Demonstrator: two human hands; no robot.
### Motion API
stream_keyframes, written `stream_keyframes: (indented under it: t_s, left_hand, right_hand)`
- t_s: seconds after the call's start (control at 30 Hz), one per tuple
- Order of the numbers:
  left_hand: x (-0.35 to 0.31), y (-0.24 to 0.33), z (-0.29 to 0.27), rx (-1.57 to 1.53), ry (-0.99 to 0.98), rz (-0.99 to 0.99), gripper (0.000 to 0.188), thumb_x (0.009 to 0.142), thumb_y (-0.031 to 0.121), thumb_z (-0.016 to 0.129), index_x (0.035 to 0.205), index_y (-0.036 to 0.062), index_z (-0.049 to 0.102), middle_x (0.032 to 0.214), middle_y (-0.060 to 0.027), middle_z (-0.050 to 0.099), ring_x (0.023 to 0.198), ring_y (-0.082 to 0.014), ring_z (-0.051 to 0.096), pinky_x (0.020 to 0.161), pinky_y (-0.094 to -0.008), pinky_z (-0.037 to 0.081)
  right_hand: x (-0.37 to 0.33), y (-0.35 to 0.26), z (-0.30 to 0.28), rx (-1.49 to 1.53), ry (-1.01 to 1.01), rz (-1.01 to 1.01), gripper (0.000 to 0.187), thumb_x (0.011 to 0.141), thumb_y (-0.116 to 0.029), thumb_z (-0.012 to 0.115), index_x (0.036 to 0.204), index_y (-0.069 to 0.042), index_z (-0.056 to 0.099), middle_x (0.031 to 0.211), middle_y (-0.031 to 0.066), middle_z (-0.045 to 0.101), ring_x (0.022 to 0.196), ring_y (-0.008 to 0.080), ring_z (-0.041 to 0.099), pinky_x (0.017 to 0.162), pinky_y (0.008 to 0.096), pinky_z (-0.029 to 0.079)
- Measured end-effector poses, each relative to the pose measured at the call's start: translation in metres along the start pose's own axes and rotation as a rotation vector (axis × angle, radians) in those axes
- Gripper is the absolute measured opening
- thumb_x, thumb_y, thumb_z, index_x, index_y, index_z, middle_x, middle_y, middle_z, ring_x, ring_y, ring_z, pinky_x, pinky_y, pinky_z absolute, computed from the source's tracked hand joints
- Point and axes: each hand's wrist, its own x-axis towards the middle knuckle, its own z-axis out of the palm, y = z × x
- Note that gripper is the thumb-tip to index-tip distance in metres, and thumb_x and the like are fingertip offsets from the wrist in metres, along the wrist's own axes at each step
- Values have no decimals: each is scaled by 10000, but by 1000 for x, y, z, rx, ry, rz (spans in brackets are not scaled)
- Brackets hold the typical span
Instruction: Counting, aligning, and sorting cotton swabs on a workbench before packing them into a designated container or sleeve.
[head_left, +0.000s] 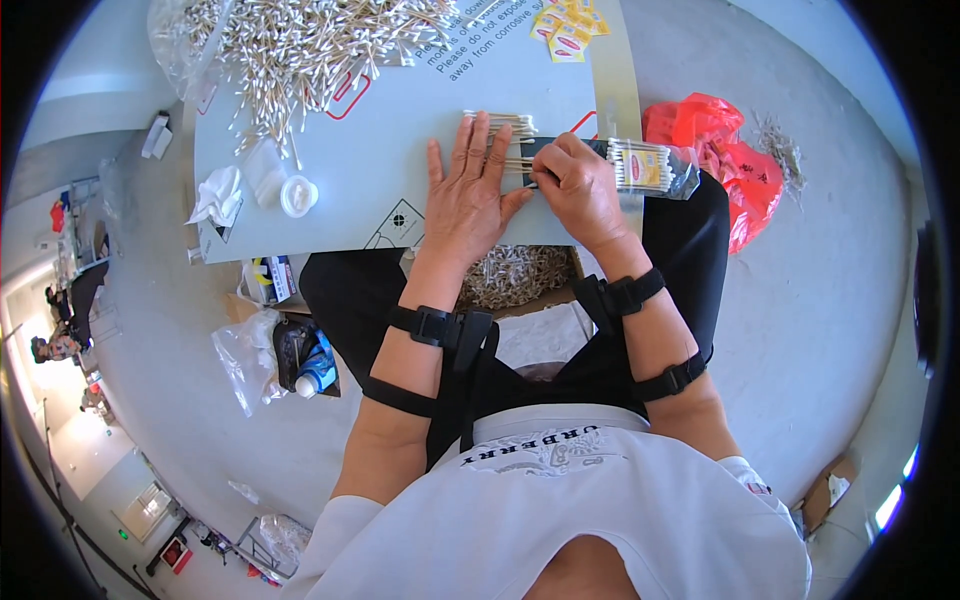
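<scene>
My left hand [465, 205] lies flat with spread fingers over a small row of cotton swabs [512, 124] on the light grey table board [360, 170]. Swab ends stick out past its fingertips and between the two hands. Close beside it, my right hand [578, 185] is closed, its thumb and fingers pressed together low over a dark flat strip; what they pinch is hidden. Right of that hand, at the board's edge, lies a clear plastic bag [686, 176] with a bundle of cotton swabs [655, 168] and a yellow printed card [638, 168] in it.
A big heap of loose swabs [310, 50] covers the board's far left. Yellow cards [568, 30] lie at the far edge. A round white tub [298, 196] and crumpled tissue [216, 196] sit left. Below is a swab-filled box [515, 278]; a red bag [745, 180] stands right.
</scene>
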Motion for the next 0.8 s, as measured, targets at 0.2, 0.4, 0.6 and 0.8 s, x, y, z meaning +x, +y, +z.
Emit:
stream_keyframes:
  t_s: [0.2, 0.4, 0.6, 0.8]
  left_hand:
    - [6, 1, -5, -45, 35, -1, 790, 845, 438, 623, 1474, 103, 284, 1550, -113, 219, 1444, -302, 166, 1146, -552, 94]
    - [32, -19, -3, -123, 212, 57, 706, 870, 361, 614, 1446, 75, 323, 1535, -125, 250, 1424, -317, 206, 1145, -528, 141]
    - [17, -2, -5, 41, -26, 60, 698, 883, 367, 590, 1460, 87, 313, 1540, -110, 253, 1432, -269, 209, 1153, -510, 142]
    - [4, 5, -5, -15, -21, 13, 722, 881, 359, 589, 1471, 75, 284, 1542, -120, 244, 1442, -265, 184, 1164, -489, 124]
  right_hand:
    - [-5, 3, -3, 31, 11, -114, 105, 742, 16, 672, 831, -20, 630, 820, 103, 579, 746, 270, 624, 654, 337, 506]
    - [1, 4, 17, 613, 325, 182, 176, 878, 30, 569, 1049, 15, 610, 1058, 114, 602, 943, 199, 605, 838, 284, 483]
    - [-3, 9, 22, 667, 322, 274, 201, 897, 45, 536, 1090, 35, 589, 1112, 98, 597, 998, 171, 581, 883, 269, 470]
    - [-7, -2, 25, 790, 314, 282, 272, 953, 4, 472, 1206, 39, 567, 1315, 112, 512, 1163, 162, 521, 1021, 287, 410]
